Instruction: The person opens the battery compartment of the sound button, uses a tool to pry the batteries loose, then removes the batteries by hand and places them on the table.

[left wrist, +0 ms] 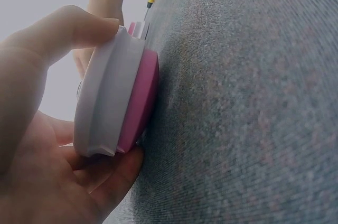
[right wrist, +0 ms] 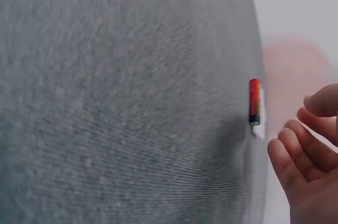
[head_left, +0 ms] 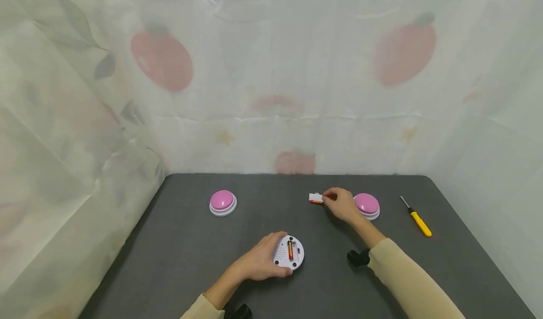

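My left hand (head_left: 263, 258) grips an upturned push button (head_left: 282, 251) by its rim. Its perforated white underside faces up, with a red-and-black battery (head_left: 290, 251) in the exposed battery compartment. In the left wrist view the pink dome (left wrist: 141, 97) points toward the table, between thumb and fingers. My right hand (head_left: 341, 204) hovers over the far part of the table with bent fingers and nothing visible in them. Just beyond its fingertips lie a loose battery (right wrist: 255, 101) and a small white cover (head_left: 315, 196). The right wrist view shows a gap between fingers and battery.
One pink-and-white push button (head_left: 222, 202) stands dome up at the far left. Another push button (head_left: 367, 206) stands beside the right wrist, partly covered by it. A yellow-handled screwdriver (head_left: 420, 223) lies at the right. Printed curtains (head_left: 292, 88) rise behind the dark table (head_left: 178, 253).
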The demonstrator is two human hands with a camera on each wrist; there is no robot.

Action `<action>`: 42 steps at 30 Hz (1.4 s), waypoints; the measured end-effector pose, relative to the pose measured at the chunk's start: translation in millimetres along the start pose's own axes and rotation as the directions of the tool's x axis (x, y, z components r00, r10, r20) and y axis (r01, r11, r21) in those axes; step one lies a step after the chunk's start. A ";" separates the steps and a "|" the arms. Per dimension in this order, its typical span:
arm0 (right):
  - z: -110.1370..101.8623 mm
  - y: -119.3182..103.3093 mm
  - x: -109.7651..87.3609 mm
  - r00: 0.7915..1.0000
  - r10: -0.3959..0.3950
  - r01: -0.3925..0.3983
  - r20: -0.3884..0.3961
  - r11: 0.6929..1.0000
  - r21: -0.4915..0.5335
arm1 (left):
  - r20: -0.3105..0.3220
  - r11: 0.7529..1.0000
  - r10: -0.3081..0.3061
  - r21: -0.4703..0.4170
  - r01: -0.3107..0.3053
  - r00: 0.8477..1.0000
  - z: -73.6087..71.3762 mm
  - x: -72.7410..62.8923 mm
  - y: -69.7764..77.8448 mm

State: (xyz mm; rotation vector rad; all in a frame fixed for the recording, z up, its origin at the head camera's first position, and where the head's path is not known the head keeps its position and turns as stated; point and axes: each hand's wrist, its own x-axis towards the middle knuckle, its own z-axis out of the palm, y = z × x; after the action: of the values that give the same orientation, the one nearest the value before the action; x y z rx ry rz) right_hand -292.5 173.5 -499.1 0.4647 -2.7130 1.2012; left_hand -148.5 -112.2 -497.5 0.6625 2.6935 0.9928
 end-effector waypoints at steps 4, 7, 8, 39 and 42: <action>-6.0 -9.8 -5.9 1.000 -0.004 0.004 0.011 1.000 0.030 | -0.003 1.000 -0.003 0.005 0.003 1.000 0.5 0.9 0.0; -8.6 -19.0 -11.3 0.999 -0.029 0.028 0.022 0.999 0.044 | -0.003 1.000 0.000 0.001 0.000 1.000 0.5 1.2 -0.1; -9.0 -22.2 -13.0 0.999 -0.042 0.041 0.027 0.998 0.048 | -0.003 1.000 -0.001 0.001 0.001 1.000 0.5 1.3 -0.3; 20.3 -73.6 -63.8 0.881 -0.408 0.367 0.239 0.908 0.201 | 0.026 1.000 -0.019 -0.020 0.019 0.999 -2.4 1.6 -0.3; 24.6 -74.8 -67.3 0.871 -0.416 0.368 0.263 0.905 0.213 | 0.034 0.999 -0.024 -0.022 0.025 0.999 -2.7 1.2 0.1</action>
State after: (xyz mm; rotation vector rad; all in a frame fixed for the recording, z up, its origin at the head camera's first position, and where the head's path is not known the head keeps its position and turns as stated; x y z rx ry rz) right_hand -204.1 122.9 -480.1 1.2537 -2.5691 1.3139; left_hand -150.5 -113.2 -495.5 0.6353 2.6506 0.9953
